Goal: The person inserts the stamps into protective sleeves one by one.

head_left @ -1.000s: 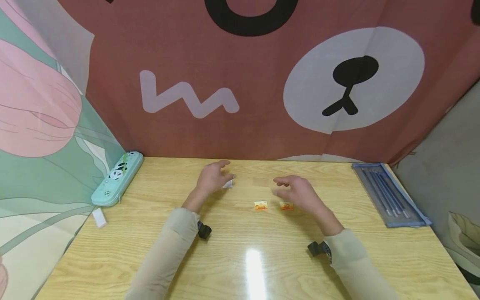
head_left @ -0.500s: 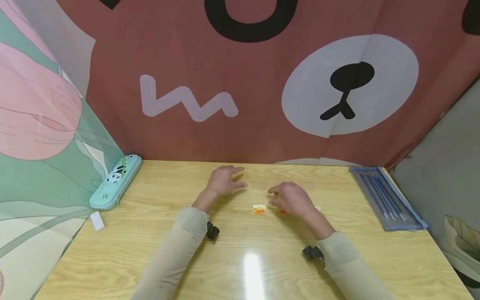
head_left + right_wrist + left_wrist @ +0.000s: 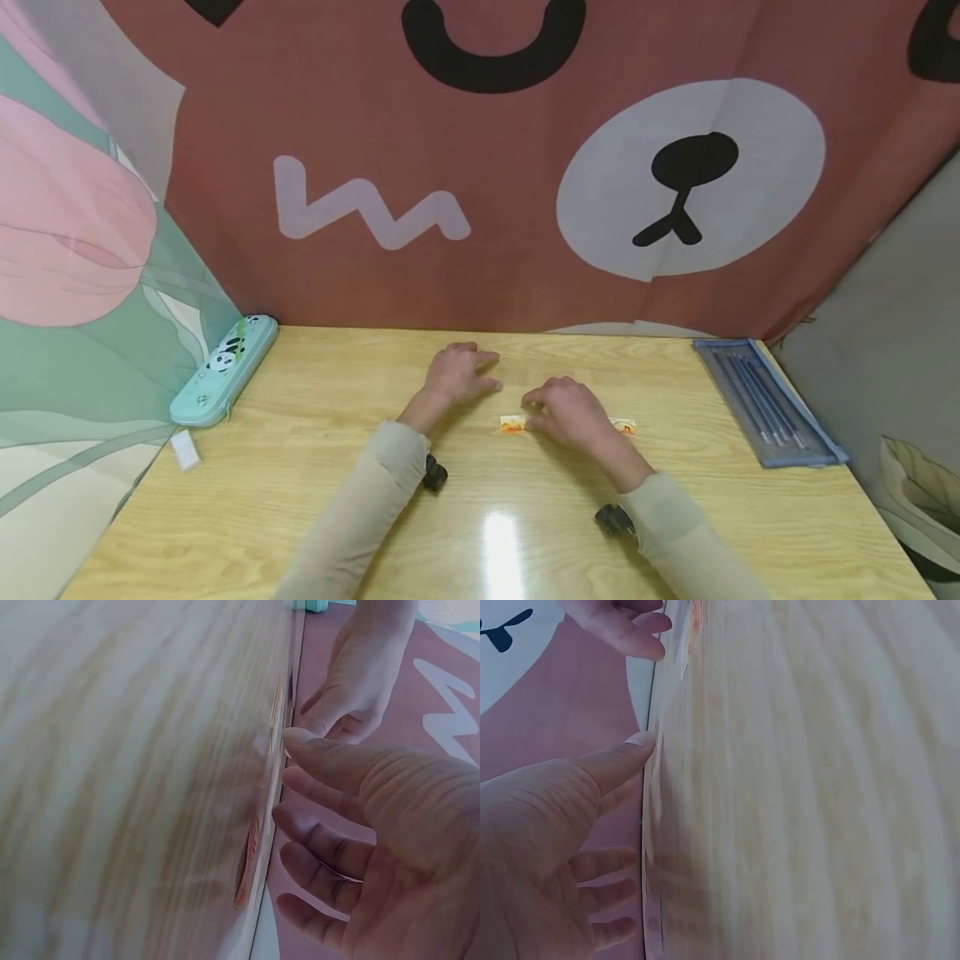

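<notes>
A small flat card [image 3: 513, 425], printed white and orange, lies on the wooden table between my two hands. My right hand [image 3: 566, 414] hovers just right of it, its thumb beside the card's right edge, fingers loosely bent and holding nothing. Partly behind that wrist shows a second orange card [image 3: 623, 427]; in the right wrist view an orange card [image 3: 247, 862] lies below the fingers. My left hand [image 3: 460, 375] is up and to the left of the first card, thumb and fingers spread apart. Nothing shows in the left palm [image 3: 532, 825].
A mint panda pencil case [image 3: 225, 371] lies at the back left, with a white block [image 3: 185, 450] in front of it. On the right lies a blue-edged mesh pouch [image 3: 768, 404] holding several pencils. A brown printed cloth [image 3: 375, 283] hangs along the table's back edge.
Both hands have moved: the left shifted right, the right shifted left toward the first card. The right-hand card came into view beside the wrist. The camera view has tilted slightly up.
</notes>
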The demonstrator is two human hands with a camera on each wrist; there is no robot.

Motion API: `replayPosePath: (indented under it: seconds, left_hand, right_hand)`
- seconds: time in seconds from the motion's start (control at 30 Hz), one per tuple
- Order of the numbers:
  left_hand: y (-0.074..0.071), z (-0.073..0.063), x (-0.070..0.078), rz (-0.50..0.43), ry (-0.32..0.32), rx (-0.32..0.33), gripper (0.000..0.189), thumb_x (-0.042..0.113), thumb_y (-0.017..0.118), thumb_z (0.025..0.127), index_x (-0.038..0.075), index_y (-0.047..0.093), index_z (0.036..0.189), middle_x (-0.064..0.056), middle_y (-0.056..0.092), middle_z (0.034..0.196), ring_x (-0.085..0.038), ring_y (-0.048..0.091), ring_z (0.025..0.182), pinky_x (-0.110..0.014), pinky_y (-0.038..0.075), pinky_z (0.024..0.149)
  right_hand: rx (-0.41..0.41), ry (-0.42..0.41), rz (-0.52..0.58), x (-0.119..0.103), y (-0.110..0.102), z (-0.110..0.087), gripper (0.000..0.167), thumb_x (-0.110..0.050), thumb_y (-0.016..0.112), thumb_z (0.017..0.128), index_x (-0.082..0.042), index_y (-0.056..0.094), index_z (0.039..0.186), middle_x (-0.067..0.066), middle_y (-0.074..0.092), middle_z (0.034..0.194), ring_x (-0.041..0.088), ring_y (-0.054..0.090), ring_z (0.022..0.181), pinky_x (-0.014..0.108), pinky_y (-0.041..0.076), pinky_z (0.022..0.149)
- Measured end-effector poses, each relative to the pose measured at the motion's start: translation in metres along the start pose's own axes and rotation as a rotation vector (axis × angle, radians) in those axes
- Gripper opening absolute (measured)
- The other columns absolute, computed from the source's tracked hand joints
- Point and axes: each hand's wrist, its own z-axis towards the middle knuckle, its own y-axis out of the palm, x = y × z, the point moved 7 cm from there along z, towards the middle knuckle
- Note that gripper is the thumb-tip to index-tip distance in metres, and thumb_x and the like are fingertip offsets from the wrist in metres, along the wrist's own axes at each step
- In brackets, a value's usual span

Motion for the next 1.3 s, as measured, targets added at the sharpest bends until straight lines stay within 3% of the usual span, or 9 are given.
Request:
replayPosePath:
  seconds: [0.17, 0.4, 0.67, 0.9, 1.3]
  left_hand:
    - [0.005, 0.004, 0.002, -0.030, -0.001, -0.024, 0.056, 0.054, 0.068, 0.092, 0.033, 0.058, 0.144, -0.013, 0.050, 0.154, -0.035, 0.046, 0.143, -0.054, 0.039, 0.117]
    - [0.011, 0.007, 0.007, 0.003, -0.027, -0.071, 0.052, 0.053, 0.064, 0.096, 0.036, 0.056, 0.144, -0.011, 0.046, 0.158, -0.036, 0.044, 0.144, -0.054, 0.041, 0.116]
    - [0.009, 0.007, 0.009, 0.022, -0.072, -0.030, 0.034, 0.050, 0.065, 0.096, 0.042, 0.068, 0.129, 0.000, 0.058, 0.148, -0.030, 0.058, 0.132, -0.047, 0.056, 0.097]
    - [0.007, 0.008, 0.007, -0.006, -0.092, 0.036, 0.024, 0.044, 0.070, 0.095, 0.039, 0.075, 0.118, 0.009, 0.070, 0.131, -0.024, 0.066, 0.121, -0.044, 0.058, 0.089]
    - [0.006, 0.007, 0.005, -0.051, -0.098, 0.069, 0.014, 0.039, 0.071, 0.095, 0.032, 0.077, 0.105, 0.008, 0.075, 0.115, -0.021, 0.070, 0.106, -0.042, 0.058, 0.080]
  right_hand:
    - [-0.021, -0.019, -0.036, -0.005, 0.001, 0.000, 0.031, -0.029, 0.083, 0.084, -0.020, 0.078, 0.113, 0.000, 0.073, 0.102, 0.022, 0.064, 0.095, 0.043, 0.057, 0.082]
    - [-0.028, -0.032, -0.050, -0.010, 0.001, 0.004, 0.027, -0.028, 0.084, 0.084, -0.019, 0.078, 0.109, 0.000, 0.072, 0.100, 0.024, 0.064, 0.093, 0.044, 0.056, 0.083]
    - [-0.005, -0.066, -0.045, -0.016, 0.002, 0.006, 0.012, -0.021, 0.083, 0.084, -0.018, 0.079, 0.095, -0.004, 0.072, 0.092, 0.021, 0.064, 0.089, 0.042, 0.056, 0.082]
    - [-0.004, -0.077, -0.035, -0.018, 0.002, 0.007, 0.008, -0.018, 0.083, 0.084, -0.015, 0.079, 0.090, -0.002, 0.072, 0.088, 0.021, 0.064, 0.086, 0.039, 0.056, 0.080]
    - [-0.014, -0.089, -0.004, -0.019, 0.002, 0.008, 0.003, -0.017, 0.078, 0.087, -0.017, 0.077, 0.084, -0.005, 0.071, 0.084, 0.017, 0.065, 0.083, 0.036, 0.056, 0.078]
